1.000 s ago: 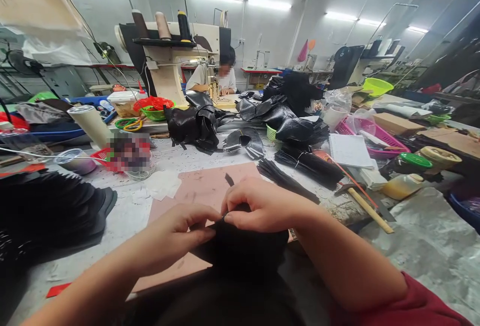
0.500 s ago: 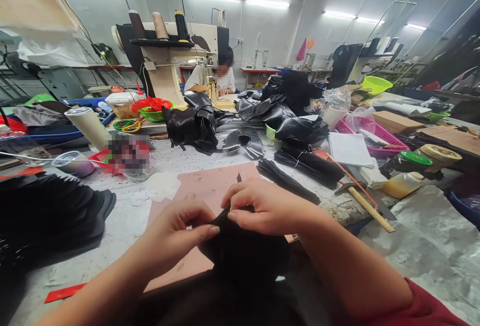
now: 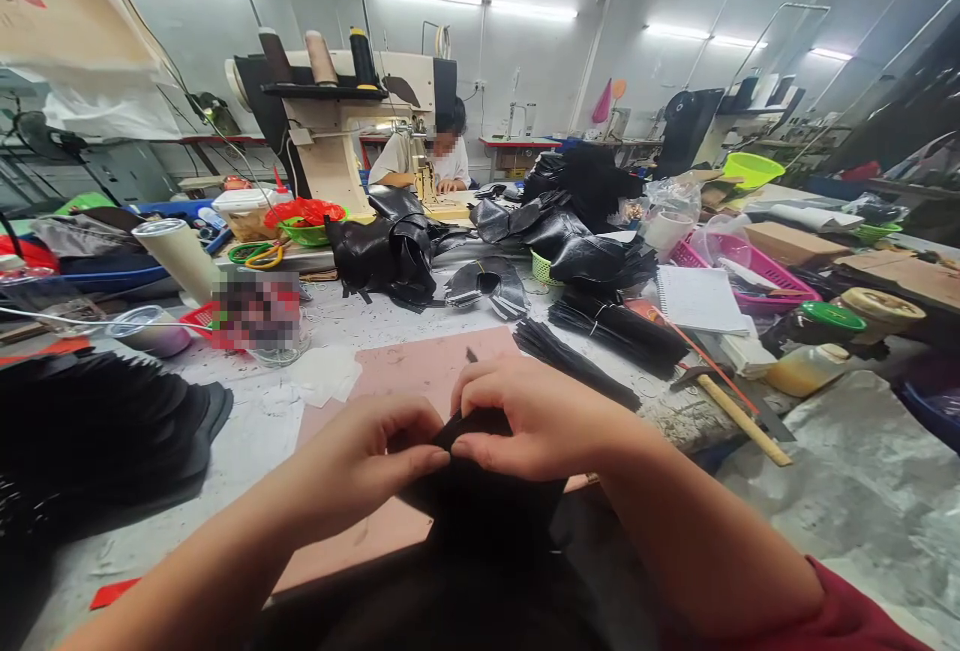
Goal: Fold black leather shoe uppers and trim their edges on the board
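Observation:
My left hand (image 3: 382, 456) pinches the upper edge of a black leather piece (image 3: 487, 511), thumb on the near side and fingers curled behind. Close beside it, my right hand (image 3: 517, 416) grips the same edge, so the two thumbs almost meet. The piece hangs down toward me, its lower part lost against dark material in front of my body. Beneath the hands lies a pink board (image 3: 375, 531) on the white worktable (image 3: 255, 461). A thin dark tip pokes up past my right fingers; what it belongs to is hidden.
A stack of black pieces (image 3: 112, 441) lies at left. Ahead are black leather parts (image 3: 390, 246), strip bundles (image 3: 619, 326) and a sewing machine (image 3: 330, 141), with a person (image 3: 420, 156) behind it. At right are a hammer (image 3: 742, 416), a notebook (image 3: 701, 298) and jars (image 3: 814, 331).
My thumbs have come closer together along the leather edge. The left hand has shifted slightly right, and the piece's edge is folded lower between the hands.

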Tool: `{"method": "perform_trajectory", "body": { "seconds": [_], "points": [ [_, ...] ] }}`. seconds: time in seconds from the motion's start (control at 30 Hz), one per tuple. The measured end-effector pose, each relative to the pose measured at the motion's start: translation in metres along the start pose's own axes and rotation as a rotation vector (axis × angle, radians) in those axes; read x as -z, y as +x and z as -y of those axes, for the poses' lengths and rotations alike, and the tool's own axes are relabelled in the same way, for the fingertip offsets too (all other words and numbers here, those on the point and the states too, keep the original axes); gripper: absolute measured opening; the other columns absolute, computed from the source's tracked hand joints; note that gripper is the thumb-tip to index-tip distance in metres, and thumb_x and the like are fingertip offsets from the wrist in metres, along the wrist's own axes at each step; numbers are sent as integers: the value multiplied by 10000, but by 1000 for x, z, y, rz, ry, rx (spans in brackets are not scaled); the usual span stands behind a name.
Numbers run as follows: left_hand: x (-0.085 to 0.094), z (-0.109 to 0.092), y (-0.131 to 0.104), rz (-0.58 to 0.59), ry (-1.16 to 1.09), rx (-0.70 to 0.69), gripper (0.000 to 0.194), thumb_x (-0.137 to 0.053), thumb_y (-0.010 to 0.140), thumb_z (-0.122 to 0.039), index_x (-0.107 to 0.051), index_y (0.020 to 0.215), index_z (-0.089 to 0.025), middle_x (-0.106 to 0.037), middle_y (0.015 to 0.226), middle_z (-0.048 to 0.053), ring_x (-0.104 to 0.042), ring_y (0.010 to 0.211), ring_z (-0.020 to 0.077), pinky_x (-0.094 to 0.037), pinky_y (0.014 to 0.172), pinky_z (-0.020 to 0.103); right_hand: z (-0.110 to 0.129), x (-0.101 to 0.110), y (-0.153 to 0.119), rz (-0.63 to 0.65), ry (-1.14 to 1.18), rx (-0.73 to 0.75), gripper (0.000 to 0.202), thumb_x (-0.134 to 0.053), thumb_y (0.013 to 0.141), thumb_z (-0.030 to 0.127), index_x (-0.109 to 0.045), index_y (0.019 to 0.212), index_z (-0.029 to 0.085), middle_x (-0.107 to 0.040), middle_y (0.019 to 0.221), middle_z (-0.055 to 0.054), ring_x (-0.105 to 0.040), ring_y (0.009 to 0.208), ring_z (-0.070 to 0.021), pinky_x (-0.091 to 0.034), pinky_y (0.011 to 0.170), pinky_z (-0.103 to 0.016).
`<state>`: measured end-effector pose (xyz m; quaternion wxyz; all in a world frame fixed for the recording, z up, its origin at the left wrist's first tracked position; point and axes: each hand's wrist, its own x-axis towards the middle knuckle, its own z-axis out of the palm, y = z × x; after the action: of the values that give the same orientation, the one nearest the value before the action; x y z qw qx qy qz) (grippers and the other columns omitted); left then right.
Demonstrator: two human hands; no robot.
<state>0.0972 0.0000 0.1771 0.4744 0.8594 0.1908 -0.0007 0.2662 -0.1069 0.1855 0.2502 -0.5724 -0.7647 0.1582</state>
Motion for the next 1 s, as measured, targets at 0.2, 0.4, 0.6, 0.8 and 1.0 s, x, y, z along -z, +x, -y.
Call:
{"method": "perform_trajectory", "body": {
  "seconds": [0.2, 0.4, 0.6, 0.8, 1.0],
  "points": [
    [-3, 3, 2, -39, -87, 41, 214, -536, 723, -348, -596, 782, -151, -503, 606, -27, -459, 586, 116, -385, 540, 221, -4, 4, -4, -99, 43, -8, 100, -543, 721, 137, -524, 624, 157, -605, 761, -18, -531, 712, -126, -402, 688, -245],
    [-4, 1, 1, -51, -141, 3, 243, -553, 716, -333, -601, 884, -164, -432, 558, -58, -446, 550, 102, -402, 521, 205, -5, 3, -6, -98, 71, 5, 82, -544, 714, 110, -572, 654, 158, -611, 814, -17, -542, 733, -123, -413, 700, -242],
    [-8, -4, 6, -79, -206, -45, 189, -587, 711, -316, -613, 802, -152, -607, 720, 12, -550, 676, 145, -465, 610, 244, -2, 3, -5, -108, 45, 10, 62, -560, 744, 135, -599, 697, 146, -627, 830, -34, -554, 745, -131, -415, 714, -259],
    [-14, -5, 8, -140, -265, 26, 196, -583, 706, -323, -658, 754, -149, -649, 689, 16, -586, 657, 164, -474, 585, 250, 0, 5, -10, -162, -114, 72, 47, -616, 747, 176, -625, 702, 168, -612, 1003, -41, -554, 871, -165, -374, 820, -339],
    [-15, -3, 8, -127, -271, 8, 181, -579, 718, -301, -672, 777, -158, -675, 730, 20, -604, 700, 174, -484, 619, 253, -3, 5, -12, -179, -116, 81, 38, -619, 754, 189, -635, 722, 175, -595, 1032, -52, -553, 928, -171, -396, 843, -343]
  ]
}}
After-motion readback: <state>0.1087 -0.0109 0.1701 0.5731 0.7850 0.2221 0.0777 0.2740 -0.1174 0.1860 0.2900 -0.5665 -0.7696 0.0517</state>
